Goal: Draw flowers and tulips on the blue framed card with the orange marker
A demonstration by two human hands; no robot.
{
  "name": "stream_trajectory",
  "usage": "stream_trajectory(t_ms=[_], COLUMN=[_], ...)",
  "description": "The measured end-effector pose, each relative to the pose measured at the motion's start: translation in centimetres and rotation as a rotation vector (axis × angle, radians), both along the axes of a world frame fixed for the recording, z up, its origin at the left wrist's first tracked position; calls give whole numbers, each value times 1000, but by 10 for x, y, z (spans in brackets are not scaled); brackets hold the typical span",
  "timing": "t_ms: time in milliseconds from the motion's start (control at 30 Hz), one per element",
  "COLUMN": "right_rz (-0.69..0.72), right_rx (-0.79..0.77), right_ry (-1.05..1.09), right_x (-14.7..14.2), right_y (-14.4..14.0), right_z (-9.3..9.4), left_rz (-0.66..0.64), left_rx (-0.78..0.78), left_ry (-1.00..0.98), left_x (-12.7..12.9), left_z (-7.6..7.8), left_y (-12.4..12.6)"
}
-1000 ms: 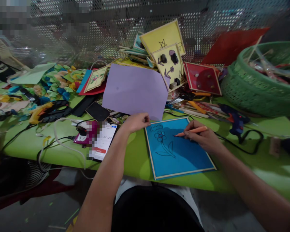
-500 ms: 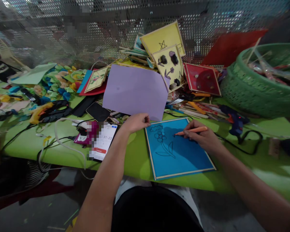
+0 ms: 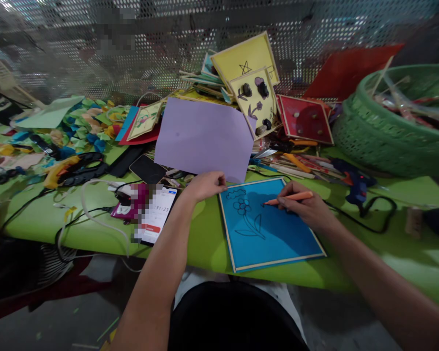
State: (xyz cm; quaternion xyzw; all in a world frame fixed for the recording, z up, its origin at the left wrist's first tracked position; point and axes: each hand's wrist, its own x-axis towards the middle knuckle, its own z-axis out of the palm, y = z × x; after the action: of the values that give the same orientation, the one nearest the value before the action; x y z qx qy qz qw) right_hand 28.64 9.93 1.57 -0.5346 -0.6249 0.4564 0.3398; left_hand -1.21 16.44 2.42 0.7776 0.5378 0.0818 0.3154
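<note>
1. Your right hand (image 3: 304,207) is grasping a slim orange pen (image 3: 302,195).
2. Your left hand (image 3: 208,186) is resting at the blue square panel's (image 3: 274,228) far-left corner; I cannot tell whether it is gripping.
3. That panel is lying near the green tabletop's (image 3: 207,239) front edge, probably handling light and stiff; its pale wooden strips (image 3: 280,263) are likely offering the safest hold.

Phone (image 3: 163,217): screen reads ":31:23" in dark digits; pixelated patch covers whatever is left of them. Red button (image 3: 150,228) under the digits, pale label, too small to read. Blue button (image 3: 171,192) at screen's top right, marking too small as well. Faint grey text above the digits, illegible. Black thing (image 3: 8,116) at far left: large white lettering, too blurred to make out the word.
</note>
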Motion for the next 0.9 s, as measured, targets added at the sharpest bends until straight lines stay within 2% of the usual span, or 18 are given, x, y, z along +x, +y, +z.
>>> stream_trajectory(t_ms=[300,900], right_rz=[-4,-43], right_rx=[-29,28], right_ry=[19,32], right_x=[0,-3], right_y=[1,0], right_z=[1,-1], left_rz=[-2,7], left_rx=[-2,-10], left_ry=[-1,30], left_x=[-1,-2], left_z=[0,-1], left_y=[0,0])
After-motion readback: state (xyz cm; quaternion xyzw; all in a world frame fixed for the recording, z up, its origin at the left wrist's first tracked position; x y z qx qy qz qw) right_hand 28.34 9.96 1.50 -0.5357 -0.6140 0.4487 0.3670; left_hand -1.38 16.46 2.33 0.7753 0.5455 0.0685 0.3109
